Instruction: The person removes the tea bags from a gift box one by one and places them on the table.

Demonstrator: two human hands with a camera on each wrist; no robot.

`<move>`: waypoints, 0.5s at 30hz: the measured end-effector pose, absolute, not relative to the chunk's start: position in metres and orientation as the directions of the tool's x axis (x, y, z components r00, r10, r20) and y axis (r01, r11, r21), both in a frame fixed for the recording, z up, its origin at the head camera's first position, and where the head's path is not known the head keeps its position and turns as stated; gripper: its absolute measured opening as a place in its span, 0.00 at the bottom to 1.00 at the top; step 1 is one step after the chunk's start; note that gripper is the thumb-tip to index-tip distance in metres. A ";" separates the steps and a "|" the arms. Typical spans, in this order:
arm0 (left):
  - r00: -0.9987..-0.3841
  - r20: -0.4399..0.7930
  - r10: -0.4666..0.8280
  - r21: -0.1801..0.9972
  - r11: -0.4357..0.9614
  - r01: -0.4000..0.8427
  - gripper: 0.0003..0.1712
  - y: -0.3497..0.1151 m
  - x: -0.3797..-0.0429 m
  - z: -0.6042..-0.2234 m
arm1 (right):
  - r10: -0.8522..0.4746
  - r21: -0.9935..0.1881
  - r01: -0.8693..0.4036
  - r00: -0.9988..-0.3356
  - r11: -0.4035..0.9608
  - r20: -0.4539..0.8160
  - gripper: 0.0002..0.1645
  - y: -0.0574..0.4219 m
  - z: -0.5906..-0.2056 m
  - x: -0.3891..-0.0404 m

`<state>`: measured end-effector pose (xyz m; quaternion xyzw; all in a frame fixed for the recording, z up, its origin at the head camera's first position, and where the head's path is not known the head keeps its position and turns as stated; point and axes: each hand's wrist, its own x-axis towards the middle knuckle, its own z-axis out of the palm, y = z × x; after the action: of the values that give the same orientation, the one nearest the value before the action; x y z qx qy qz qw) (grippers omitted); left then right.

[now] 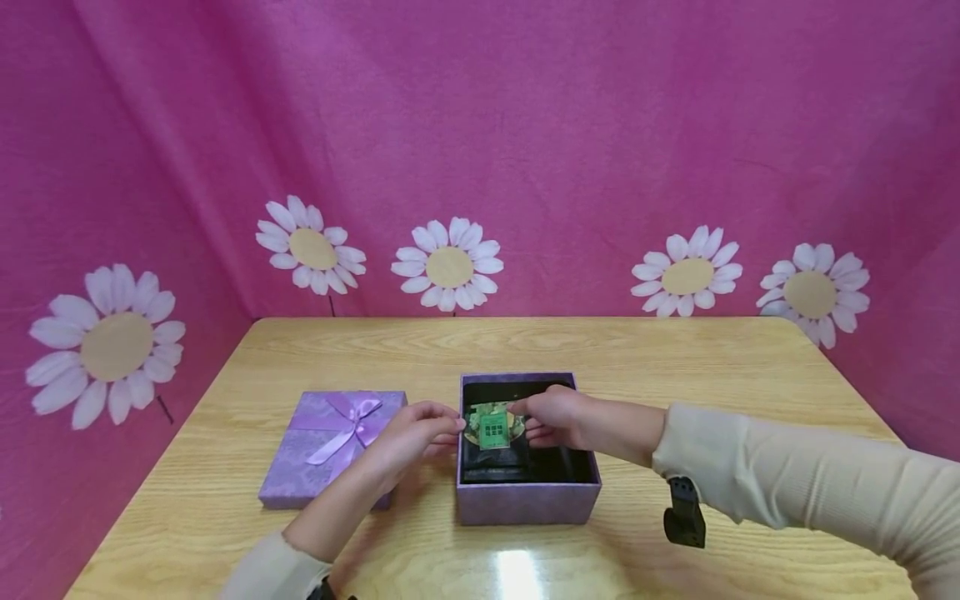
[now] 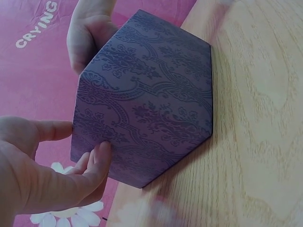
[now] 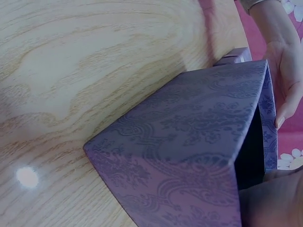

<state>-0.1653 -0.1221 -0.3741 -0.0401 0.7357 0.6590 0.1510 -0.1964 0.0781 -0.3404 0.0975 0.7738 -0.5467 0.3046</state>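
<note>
A pale sleeve point(image 1: 795, 487) crosses the right side. Table point(image 1: 705, 358) stretches beyond and right of the open box point(image 1: 528, 506); a lid point(image 1: 315, 473) lies left. The left hand point(image 1: 408, 437), digits parted, touches the box's left edge. The packet point(image 1: 493, 432) lies inside, at the right hand's point(image 1: 561, 415) fingertips; whether pinched, I cannot tell.

Pink daisy-print cloth point(image 1: 480, 125), wooden table point(image 1: 675, 358)
</note>
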 end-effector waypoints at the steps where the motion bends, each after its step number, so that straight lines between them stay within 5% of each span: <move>1: -0.951 -0.275 0.142 0.958 0.125 -0.258 0.16 -0.122 -0.166 -0.374 | -0.182 -0.785 0.488 -0.793 0.381 -0.581 0.24 0.078 -0.340 -0.197; 6: -0.951 -0.275 0.144 0.958 0.130 -0.257 0.15 -0.122 -0.166 -0.374 | -0.211 -0.789 0.509 -0.777 0.343 -0.593 0.25 0.077 -0.337 -0.204; 15: -0.948 -0.272 0.163 0.960 0.117 -0.255 0.16 -0.124 -0.165 -0.374 | -0.299 -0.796 0.534 -0.740 0.285 -0.603 0.03 0.075 -0.338 -0.216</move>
<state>-0.1655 -0.1242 -0.3745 -0.0314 0.7305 0.6638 0.1575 -0.2160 0.0750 -0.3381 0.0817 0.7203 -0.5924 0.3515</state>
